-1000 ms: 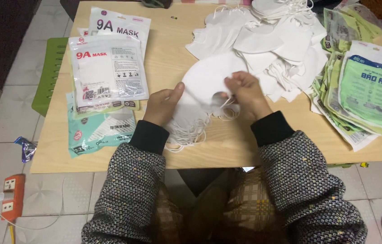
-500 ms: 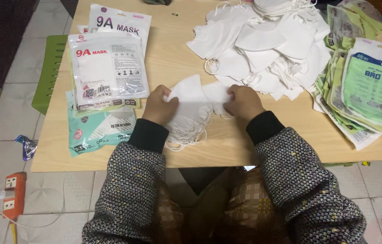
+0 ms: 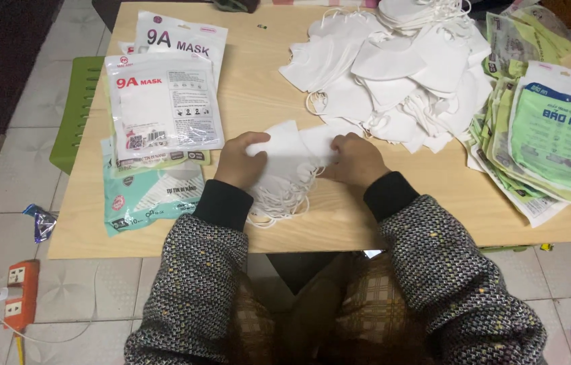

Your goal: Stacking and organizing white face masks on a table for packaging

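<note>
My left hand (image 3: pixel 239 160) and my right hand (image 3: pixel 355 161) both grip a small stack of white face masks (image 3: pixel 287 150) lying flat near the front of the wooden table (image 3: pixel 258 101). The left hand pinches the stack's left edge, the right hand presses its right end. White ear loops (image 3: pixel 280 203) spill out from under the stack towards me. A big loose heap of white masks (image 3: pixel 393 74) lies just beyond the right hand.
Filled white mask packets (image 3: pixel 164 101) are stacked at the left, over teal packets (image 3: pixel 147 196). A pile of flat green and white bags (image 3: pixel 549 135) lies at the right. A green stool (image 3: pixel 76 108) stands left of the table; an orange power strip (image 3: pixel 20 292) lies on the tiled floor.
The hands have drawn the masks together into a tighter stack and shifted slightly nearer to me. The camera view has moved a little.
</note>
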